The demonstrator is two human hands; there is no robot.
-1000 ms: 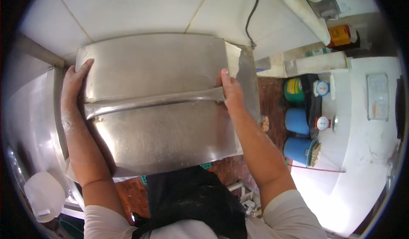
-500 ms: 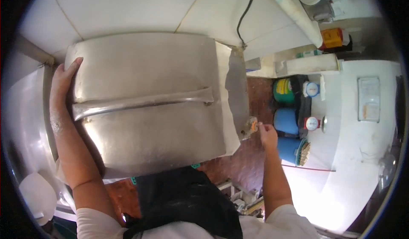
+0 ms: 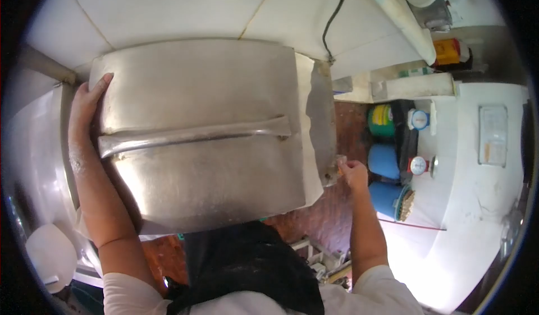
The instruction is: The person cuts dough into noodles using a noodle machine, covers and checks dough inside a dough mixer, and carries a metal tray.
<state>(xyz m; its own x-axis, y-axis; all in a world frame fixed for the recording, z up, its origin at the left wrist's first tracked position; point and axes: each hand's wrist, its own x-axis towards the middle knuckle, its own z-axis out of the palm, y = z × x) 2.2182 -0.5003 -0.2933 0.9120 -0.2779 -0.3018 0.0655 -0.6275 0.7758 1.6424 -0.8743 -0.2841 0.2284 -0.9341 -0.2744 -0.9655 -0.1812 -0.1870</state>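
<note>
A large stainless steel cover [image 3: 208,90] with a long bar handle [image 3: 196,136] across its middle fills the centre. My left hand [image 3: 90,104] grips the cover's left edge, its thumb on the top face and the other fingers hidden behind the edge. Off the cover's right side, my right hand [image 3: 353,173] has its fingers pinched at a small orange and clear knob [image 3: 340,165] on the machine's side panel [image 3: 321,118]. A pale sheet edge [image 3: 306,130] shows between the cover and that panel.
White tiled wall [image 3: 185,6] with a black cable [image 3: 336,20] stands behind. To the right are blue buckets [image 3: 384,161], a green container [image 3: 381,120], two dial scales [image 3: 418,120] and a white counter [image 3: 466,203]. A plastic jug [image 3: 51,256] is at lower left.
My right hand has left the cover's right edge and moved right and down to the small knob, its fingers now closing there. My left hand has stayed on the cover's left edge.
</note>
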